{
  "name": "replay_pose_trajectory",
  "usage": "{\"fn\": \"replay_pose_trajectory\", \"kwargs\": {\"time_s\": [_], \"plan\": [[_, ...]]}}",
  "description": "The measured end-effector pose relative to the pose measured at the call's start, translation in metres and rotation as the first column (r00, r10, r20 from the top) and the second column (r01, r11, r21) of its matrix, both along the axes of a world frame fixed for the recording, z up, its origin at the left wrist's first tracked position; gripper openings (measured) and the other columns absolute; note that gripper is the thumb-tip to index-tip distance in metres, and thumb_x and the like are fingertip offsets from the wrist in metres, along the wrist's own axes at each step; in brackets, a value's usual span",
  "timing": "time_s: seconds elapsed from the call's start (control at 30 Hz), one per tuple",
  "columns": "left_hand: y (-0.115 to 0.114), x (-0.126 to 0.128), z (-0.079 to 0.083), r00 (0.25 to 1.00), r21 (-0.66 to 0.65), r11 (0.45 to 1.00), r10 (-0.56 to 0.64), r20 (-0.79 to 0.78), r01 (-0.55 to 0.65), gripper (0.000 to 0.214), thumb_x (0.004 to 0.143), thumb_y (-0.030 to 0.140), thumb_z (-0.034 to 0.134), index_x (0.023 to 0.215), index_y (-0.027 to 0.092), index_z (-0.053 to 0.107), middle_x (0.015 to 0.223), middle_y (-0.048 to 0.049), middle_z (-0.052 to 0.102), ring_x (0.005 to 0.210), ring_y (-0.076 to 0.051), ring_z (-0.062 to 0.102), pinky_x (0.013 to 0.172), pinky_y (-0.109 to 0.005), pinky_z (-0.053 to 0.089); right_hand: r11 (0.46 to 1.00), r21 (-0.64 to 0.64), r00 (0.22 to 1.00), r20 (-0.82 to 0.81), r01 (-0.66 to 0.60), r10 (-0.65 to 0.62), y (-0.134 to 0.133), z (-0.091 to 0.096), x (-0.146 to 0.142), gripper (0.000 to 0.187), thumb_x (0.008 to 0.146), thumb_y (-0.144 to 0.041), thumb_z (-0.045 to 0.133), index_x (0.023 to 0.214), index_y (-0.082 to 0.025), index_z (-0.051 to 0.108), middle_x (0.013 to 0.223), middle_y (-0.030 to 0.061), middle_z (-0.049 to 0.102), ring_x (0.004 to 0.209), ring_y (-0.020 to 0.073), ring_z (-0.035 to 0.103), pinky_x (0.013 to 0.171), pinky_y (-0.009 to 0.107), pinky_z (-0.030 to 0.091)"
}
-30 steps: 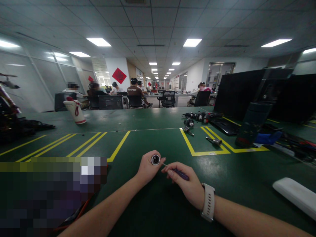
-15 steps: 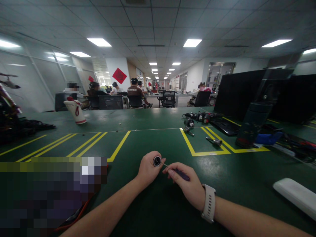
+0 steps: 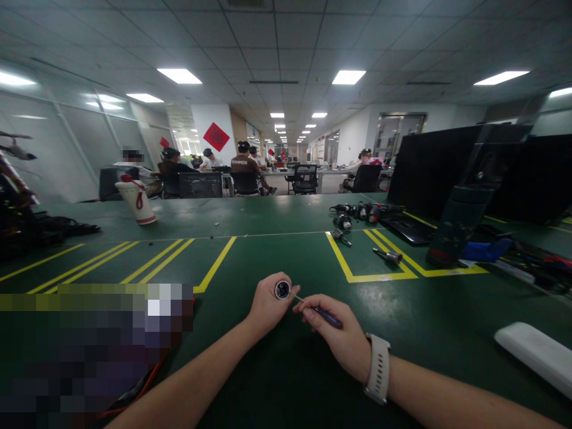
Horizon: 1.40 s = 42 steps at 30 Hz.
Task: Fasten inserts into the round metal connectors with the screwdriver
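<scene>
My left hand [image 3: 269,301] is closed around a round metal connector [image 3: 282,290], its dark open end facing up toward me. In my right hand [image 3: 333,325] is a screwdriver with a dark purple handle [image 3: 328,317], pinched near the front of the handle. Its thin shaft points left to the side of the connector, by my left fingertips; the very tip is hidden there. Both hands are just above the green table [image 3: 286,256]. A light watch is on my right wrist.
Within yellow tape at right lie metal connectors [image 3: 388,255], with more parts [image 3: 357,211] behind. A dark bottle [image 3: 462,226] stands near black monitors. A white object [image 3: 534,357] lies at right, a tilted white cup [image 3: 137,202] at far left. Several people sit in the background.
The connector's open end has shifted slightly left and up, with a little more of its inside showing. My right hand and the screwdriver have shifted slightly left; both grips are unchanged.
</scene>
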State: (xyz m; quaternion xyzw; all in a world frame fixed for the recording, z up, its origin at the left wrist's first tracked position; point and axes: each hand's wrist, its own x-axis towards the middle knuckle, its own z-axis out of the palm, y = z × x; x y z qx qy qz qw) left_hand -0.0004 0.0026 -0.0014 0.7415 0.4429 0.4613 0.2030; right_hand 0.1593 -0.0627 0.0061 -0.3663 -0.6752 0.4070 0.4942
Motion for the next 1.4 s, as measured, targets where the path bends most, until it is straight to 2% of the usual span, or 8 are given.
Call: {"fn": "replay_pose_trajectory", "kwargs": {"time_s": [0.37, 0.67, 1.03, 1.4], "plan": [[0.0006, 0.0009, -0.0003, 0.998, -0.034, 0.999, -0.020, 0.063, 0.022, 0.021, 0.069, 0.029, 0.064, 0.057, 0.018, 0.050, 0.052, 0.0059, 0.047, 0.047, -0.009, 0.042, 0.044, -0.019, 0.035, 0.998, 0.058, 1.000, 0.019, 0.019, -0.021, -0.0020, 0.0015, -0.0026, 0.013, 0.085, -0.020, 0.053, 0.086, -0.016, 0.066, 0.084, 0.0057, 0.067, 0.072, 0.0167, 0.060, 0.064, 0.028, 0.048], [0.0029, 0.0011, -0.0027, 0.998, -0.017, 1.000, 0.023, 0.054, -0.022, 0.020, 0.069, 0.029, 0.063, 0.059, 0.019, 0.050, 0.054, 0.0056, 0.047, 0.049, -0.010, 0.043, 0.047, -0.020, 0.035, 0.983, 0.183, 0.998, 0.065, 0.011, -0.023, -0.0024, -0.0006, -0.0039, 0.013, 0.084, -0.014, 0.054, 0.087, -0.017, 0.065, 0.090, 0.0071, 0.068, 0.087, 0.0192, 0.062, 0.080, 0.032, 0.048], [-0.0001, 0.0002, -0.0016, 0.996, 0.051, 0.995, 0.084, -0.010, -0.083, 0.020, 0.072, 0.030, 0.061, 0.059, 0.020, 0.049, 0.055, 0.0057, 0.047, 0.050, -0.011, 0.044, 0.048, -0.021, 0.036, 0.937, 0.349, 0.971, 0.232, -0.019, -0.066, -0.0032, -0.0056, -0.0055, 0.019, 0.085, -0.008, 0.050, 0.091, -0.021, 0.063, 0.096, 0.0043, 0.067, 0.090, 0.0179, 0.060, 0.082, 0.033, 0.047], [-0.0027, 0.0005, -0.0009, 0.990, 0.129, 0.985, 0.124, -0.066, -0.115, 0.019, 0.072, 0.028, 0.061, 0.059, 0.020, 0.050, 0.057, 0.0046, 0.048, 0.052, -0.011, 0.046, 0.049, -0.021, 0.037, 0.916, 0.399, 0.951, 0.297, -0.044, -0.084, -0.0077, -0.0028, -0.0070, 0.021, 0.085, -0.008, 0.048, 0.092, -0.021, 0.063, 0.097, 0.0063, 0.066, 0.090, 0.0188, 0.059, 0.078, 0.032, 0.047]]}}
